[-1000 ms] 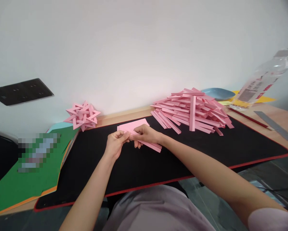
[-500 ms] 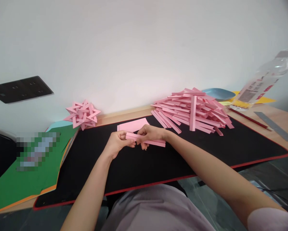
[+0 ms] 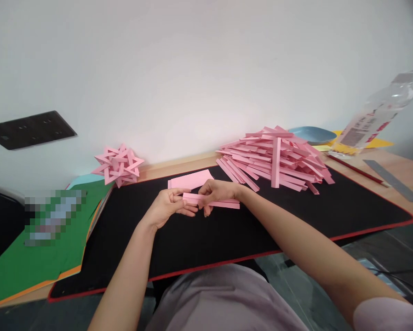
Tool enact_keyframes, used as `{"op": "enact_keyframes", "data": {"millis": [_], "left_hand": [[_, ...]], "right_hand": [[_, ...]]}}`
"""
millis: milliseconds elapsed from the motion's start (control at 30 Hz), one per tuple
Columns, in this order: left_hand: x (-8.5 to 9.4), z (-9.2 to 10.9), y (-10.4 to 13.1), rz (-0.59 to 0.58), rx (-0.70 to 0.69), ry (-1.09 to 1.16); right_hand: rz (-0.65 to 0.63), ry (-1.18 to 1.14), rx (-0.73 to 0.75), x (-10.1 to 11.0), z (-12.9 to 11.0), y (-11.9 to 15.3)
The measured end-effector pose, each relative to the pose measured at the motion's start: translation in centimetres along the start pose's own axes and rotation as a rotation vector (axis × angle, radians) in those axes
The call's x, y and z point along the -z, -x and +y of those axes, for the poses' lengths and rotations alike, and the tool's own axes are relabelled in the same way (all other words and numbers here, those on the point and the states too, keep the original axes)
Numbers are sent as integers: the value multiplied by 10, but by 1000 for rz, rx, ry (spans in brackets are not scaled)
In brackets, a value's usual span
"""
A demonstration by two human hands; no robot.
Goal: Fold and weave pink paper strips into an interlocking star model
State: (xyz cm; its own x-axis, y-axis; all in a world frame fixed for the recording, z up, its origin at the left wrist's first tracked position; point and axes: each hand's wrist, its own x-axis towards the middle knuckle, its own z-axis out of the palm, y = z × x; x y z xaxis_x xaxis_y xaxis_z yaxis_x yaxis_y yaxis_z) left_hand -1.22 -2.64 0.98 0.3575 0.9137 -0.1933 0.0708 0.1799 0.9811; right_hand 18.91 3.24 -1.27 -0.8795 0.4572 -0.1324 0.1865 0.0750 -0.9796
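Above the middle of the black mat, a folded pink paper strip [image 3: 226,203] lies level between my two hands. My right hand [image 3: 213,192] is closed on it near its middle, thumb on the near side. At the strip's left end, my left hand [image 3: 168,204] pinches the tip between thumb and fingers, its lower fingers stretched out beneath. A flat piece of pink paper [image 3: 189,178] rests on the mat just behind my hands. Farther right rises a large pile of folded pink strips [image 3: 265,154]. At the back left sits a spiky pink paper star [image 3: 118,165].
The black mat [image 3: 123,248] has a red edge. Green card sheets [image 3: 65,257] lie at the left. A blue dish [image 3: 313,134], a clear plastic bottle [image 3: 372,115], a dark red pencil [image 3: 356,170] and a ruler [image 3: 394,180] are at the right. A white wall stands behind.
The strip and my right hand have shifted slightly to the right. My left hand's fingers have straightened and loosened a little at the strip's left end.
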Motion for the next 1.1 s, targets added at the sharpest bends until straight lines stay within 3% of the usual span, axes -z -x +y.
{"op": "enact_keyframes", "data": {"millis": [267, 467, 767, 1100], "left_hand": [[3, 5, 5, -65, -43, 73], [1, 2, 3, -109, -27, -12], [-5, -15, -10, 81, -73, -132], [-9, -13, -9, 145, -85, -128]], "right_hand": [[14, 16, 9, 0, 0, 1], [14, 15, 27, -1, 0, -2], [33, -2, 44, -8, -1, -5], [103, -39, 29, -14, 1, -8]]}}
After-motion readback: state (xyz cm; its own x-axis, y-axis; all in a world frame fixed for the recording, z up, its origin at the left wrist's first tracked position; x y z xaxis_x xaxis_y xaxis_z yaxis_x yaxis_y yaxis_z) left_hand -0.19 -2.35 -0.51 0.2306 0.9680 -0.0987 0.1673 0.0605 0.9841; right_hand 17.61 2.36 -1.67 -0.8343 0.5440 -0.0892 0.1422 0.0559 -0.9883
